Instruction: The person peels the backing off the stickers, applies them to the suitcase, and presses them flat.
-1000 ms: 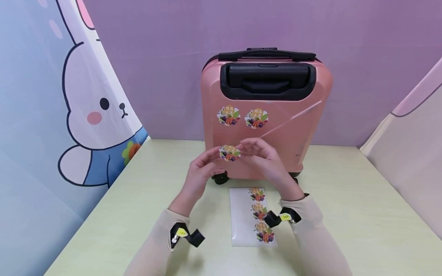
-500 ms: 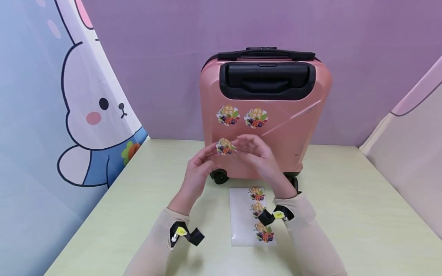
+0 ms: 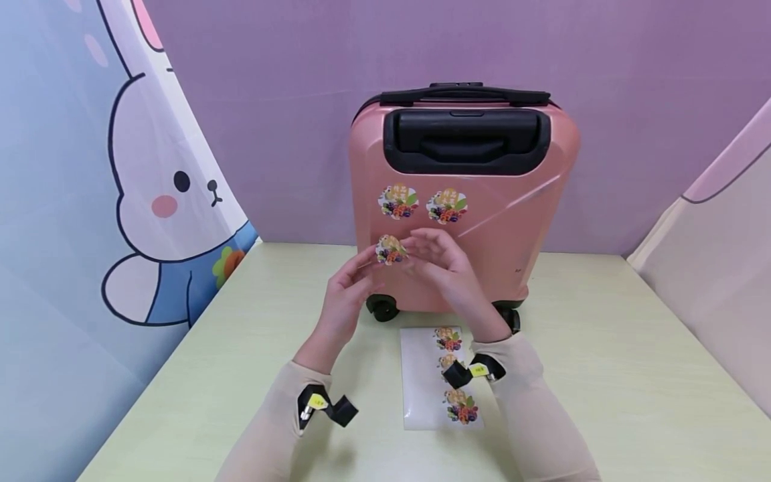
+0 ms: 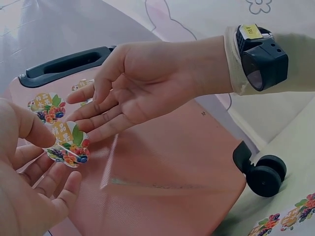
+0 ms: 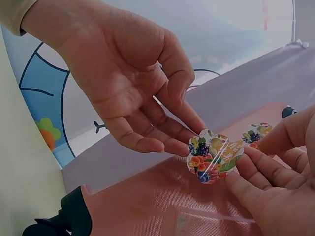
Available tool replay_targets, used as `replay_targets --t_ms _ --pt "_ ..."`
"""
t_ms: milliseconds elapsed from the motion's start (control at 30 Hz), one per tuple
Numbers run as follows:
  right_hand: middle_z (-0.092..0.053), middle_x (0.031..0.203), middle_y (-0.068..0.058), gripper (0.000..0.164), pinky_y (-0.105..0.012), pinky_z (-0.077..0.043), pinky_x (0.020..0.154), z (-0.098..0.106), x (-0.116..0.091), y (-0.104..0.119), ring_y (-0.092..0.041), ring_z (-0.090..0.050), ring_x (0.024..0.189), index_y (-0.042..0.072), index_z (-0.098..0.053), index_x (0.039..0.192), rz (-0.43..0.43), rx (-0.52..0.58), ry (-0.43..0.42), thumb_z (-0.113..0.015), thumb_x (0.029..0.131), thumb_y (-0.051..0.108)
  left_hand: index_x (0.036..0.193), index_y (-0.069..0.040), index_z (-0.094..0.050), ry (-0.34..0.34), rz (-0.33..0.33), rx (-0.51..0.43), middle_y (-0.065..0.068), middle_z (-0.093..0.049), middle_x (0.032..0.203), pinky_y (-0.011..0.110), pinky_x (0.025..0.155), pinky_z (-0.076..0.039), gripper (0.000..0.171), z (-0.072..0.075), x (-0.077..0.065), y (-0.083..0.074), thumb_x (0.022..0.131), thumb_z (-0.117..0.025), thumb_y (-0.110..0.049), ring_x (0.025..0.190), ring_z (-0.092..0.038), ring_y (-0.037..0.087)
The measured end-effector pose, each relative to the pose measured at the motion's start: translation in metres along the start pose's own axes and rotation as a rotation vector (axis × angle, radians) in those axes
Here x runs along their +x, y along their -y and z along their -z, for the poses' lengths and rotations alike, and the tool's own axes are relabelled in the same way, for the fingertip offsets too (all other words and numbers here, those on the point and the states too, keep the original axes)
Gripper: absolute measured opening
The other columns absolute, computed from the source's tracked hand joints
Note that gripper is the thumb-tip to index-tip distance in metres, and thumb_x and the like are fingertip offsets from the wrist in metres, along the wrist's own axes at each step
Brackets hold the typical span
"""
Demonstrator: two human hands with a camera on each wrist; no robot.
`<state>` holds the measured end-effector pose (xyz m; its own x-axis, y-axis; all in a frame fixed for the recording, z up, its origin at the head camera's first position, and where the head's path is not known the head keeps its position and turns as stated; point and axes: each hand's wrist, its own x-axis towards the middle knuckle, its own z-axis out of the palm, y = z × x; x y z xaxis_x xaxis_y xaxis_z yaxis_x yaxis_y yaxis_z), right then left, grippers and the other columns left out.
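Fruit-print sticker is up in front of the pink suitcase, below two matching decals. The left hand and right hand touch its opposite edges with loosely extended fingers, thumbs apart. Nearer, a sticker sheet lies on the table.

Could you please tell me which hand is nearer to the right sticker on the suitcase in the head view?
The right hand: it is just below the right sticker there. The left hand is lower and farther off to the left.
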<state>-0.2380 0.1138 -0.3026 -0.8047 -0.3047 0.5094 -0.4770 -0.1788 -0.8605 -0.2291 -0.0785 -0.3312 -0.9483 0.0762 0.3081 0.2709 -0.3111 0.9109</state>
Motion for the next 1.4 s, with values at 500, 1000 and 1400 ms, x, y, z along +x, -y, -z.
replay_targets --t_ms 500,1000,1400 --pt "-0.052 0.131 -0.031 0.047 -0.049 -0.044 0.105 -0.0074 0.0056 0.0023 -0.036 -0.051 0.124 -0.012 -0.041 0.135 0.046 -0.091 -0.021 -0.044 0.089 -0.017 0.145 0.006 -0.044 0.005 0.012 0.004 0.022 -0.05 0.143 0.028 0.091 -0.054 0.055 0.0001 0.0013 0.0013 0.09 -0.043 0.013 0.126 -0.054 0.024" --pt "-0.052 0.133 -0.029 0.047 -0.051 -0.043 0.105 -0.009 0.008 0.0005 -0.038 -0.05 0.127 -0.011 -0.041 0.136 0.047 -0.142 -0.025 -0.045 0.089 -0.018 0.147 0.005 -0.041 0.018 0.017 -0.011 0.022 -0.045 0.148 0.025 0.089 -0.053 0.061 0.0009 0.0044 0.0053 0.087 -0.041 0.015 0.132 -0.05 0.026" --pt "-0.052 0.135 -0.027 0.047 -0.053 -0.045 0.102 -0.0079 0.009 -0.0011 -0.036 -0.049 0.129 -0.009 -0.041 0.137 0.045 -0.159 -0.022 -0.044 0.09 -0.018 0.146 0.009 -0.041 0.03 -0.014 -0.004 0.023 -0.044 0.149 0.023 0.088 -0.053 0.059 -0.0006 0.0046 0.0048 0.087 -0.042 0.015 0.134 -0.047 0.029"
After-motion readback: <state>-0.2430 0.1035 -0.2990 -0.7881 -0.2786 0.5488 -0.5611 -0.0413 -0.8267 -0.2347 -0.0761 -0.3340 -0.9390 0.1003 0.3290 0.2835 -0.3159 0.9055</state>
